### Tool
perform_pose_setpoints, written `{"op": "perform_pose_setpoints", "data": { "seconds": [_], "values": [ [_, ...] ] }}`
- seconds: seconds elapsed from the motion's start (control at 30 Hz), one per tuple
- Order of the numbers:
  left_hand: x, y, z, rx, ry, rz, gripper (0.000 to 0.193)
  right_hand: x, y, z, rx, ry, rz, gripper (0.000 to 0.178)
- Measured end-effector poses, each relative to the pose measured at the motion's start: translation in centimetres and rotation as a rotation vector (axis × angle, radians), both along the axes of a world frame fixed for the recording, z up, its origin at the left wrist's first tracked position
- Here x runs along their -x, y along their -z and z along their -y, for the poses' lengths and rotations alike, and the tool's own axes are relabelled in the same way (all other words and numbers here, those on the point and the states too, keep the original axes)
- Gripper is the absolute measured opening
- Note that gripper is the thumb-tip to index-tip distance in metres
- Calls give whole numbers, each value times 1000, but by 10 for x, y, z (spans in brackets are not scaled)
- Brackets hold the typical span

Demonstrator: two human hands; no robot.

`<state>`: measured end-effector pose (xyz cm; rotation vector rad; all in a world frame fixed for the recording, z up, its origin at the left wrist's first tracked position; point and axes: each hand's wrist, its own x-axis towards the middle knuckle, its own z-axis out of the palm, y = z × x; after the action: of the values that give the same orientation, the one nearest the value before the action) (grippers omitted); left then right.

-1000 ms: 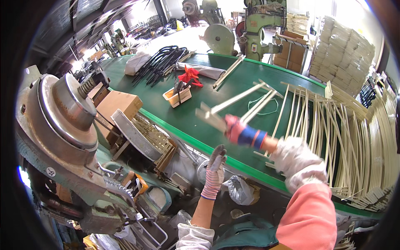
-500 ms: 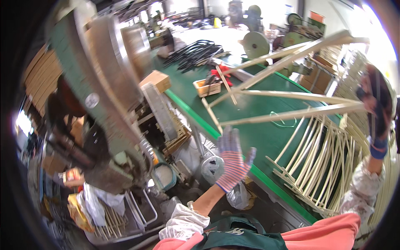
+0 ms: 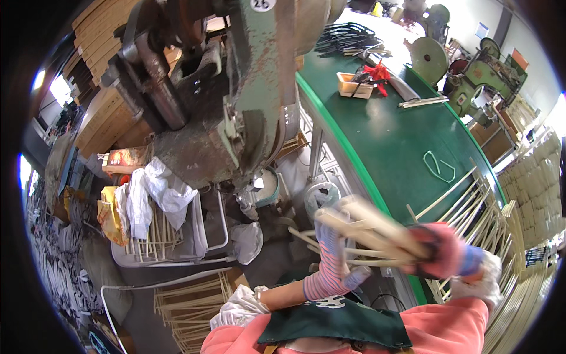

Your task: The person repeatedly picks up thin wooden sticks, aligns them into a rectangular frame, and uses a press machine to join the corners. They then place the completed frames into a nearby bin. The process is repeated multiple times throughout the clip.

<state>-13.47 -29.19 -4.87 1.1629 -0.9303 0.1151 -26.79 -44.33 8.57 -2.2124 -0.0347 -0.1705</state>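
Observation:
My right hand (image 3: 439, 251), in a pink-red glove with a dark palm, is closed round a bundle of cream-coloured strips (image 3: 371, 230), blurred by motion. The bundle spans from that hand across to my left hand (image 3: 330, 265), which wears a striped glove. The left fingers are stretched upward behind the strips, with the thumb held apart; their tips are partly hidden. Thinner strip ends stick out left of the left hand. Beyond the right hand, many similar cream strips (image 3: 471, 218) lie in a row on the green-topped table (image 3: 395, 135).
A green press machine (image 3: 259, 76) stands at the upper left. Below it, a cart (image 3: 200, 236) holds strips and white bags. A small box (image 3: 354, 88), a red cloth (image 3: 377, 74) and a green loop of cord (image 3: 439, 166) lie on the table. A bucket (image 3: 321, 197) stands beside it.
The strips have swung down from high over the table to in front of my body, carried by my right hand. My left hand has moved down and now meets them. The view has turned left.

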Motion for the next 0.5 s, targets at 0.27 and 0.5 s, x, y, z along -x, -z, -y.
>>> {"op": "perform_pose_setpoints", "data": {
  "seconds": [0.27,0.5],
  "values": [
    [-71,82,-43,-35,141,-899,25,-125,109,-16,-586,-243,-472,33],
    [-100,106,-98,-1,231,-1016,46,-164,144,-37,-307,-313,-672,33]
  ]
}}
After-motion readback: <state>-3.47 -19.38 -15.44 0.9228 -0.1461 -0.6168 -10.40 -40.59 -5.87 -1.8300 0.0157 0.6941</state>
